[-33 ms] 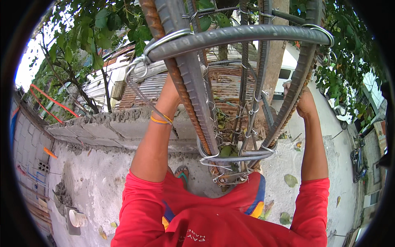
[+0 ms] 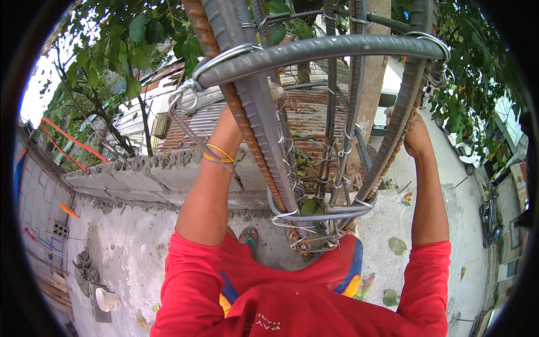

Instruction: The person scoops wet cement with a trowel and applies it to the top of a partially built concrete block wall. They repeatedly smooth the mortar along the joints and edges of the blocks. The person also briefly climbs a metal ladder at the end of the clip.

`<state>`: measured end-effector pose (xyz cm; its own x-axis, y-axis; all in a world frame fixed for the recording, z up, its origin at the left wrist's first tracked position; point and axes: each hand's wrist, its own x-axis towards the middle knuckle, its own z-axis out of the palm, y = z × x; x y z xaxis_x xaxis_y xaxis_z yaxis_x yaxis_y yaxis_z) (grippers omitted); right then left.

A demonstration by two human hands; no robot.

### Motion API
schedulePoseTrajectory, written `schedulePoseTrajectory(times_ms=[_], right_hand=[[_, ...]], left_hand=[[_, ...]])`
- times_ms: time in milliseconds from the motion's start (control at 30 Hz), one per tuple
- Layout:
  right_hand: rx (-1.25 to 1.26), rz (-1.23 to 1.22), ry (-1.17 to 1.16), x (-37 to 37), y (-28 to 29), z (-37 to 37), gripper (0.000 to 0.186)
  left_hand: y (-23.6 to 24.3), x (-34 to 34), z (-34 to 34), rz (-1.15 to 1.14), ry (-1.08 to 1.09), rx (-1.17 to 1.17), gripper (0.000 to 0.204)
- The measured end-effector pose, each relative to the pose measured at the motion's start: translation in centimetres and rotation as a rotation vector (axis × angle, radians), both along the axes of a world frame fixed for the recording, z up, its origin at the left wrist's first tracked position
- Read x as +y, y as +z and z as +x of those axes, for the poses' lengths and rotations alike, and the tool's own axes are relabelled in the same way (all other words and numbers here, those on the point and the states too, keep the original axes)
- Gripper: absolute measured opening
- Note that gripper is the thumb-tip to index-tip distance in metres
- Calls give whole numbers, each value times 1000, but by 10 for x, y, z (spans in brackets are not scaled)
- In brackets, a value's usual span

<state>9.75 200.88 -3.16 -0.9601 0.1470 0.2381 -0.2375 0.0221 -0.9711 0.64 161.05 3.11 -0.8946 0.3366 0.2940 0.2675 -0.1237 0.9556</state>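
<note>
An upright rebar cage [image 2: 269,135] of ribbed steel bars, some rusty, stands in front of me. Wire ties bind it to a bent crosswise steel tie [image 2: 320,48] near the top and a second tie [image 2: 323,212] lower down. My left hand [image 2: 234,122] is closed round the left bars from behind; the bars hide most of it, and fingertips show on their inner side. Around the right bars my right hand [image 2: 414,133] is wrapped, its thumb side partly hidden. Yellow and grey bands [image 2: 219,157] circle my left wrist.
A low concrete block wall [image 2: 151,177] runs behind the cage at left, with corrugated metal sheets [image 2: 309,115] beyond it. A wooden post [image 2: 373,84] stands behind the cage. Down at left are a white container [image 2: 108,299] and rubble [image 2: 85,267]. Leafy branches hang on both sides.
The cage's upper end has shifted slightly to the left and down in view. Both hands stay closed on its bars.
</note>
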Motion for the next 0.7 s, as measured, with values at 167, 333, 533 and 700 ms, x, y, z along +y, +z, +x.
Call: schedulePoseTrajectory(times_ms=[167, 333, 533, 700], right_hand=[[128, 92, 47, -14, 48, -9, 22], [126, 147, 18, -22, 76, -33, 31], [80, 68, 219, -17, 90, -64, 23], [-18, -247, 359, -33, 108, -79, 34]], left_hand=[[30, 19, -16, -121, -263, -56, 13], [55, 57, -32, -450, -343, -3, 11], [84, 85, -55, -458, -462, 138, 20], [95, 92, -59, -574, -309, 809, 21]])
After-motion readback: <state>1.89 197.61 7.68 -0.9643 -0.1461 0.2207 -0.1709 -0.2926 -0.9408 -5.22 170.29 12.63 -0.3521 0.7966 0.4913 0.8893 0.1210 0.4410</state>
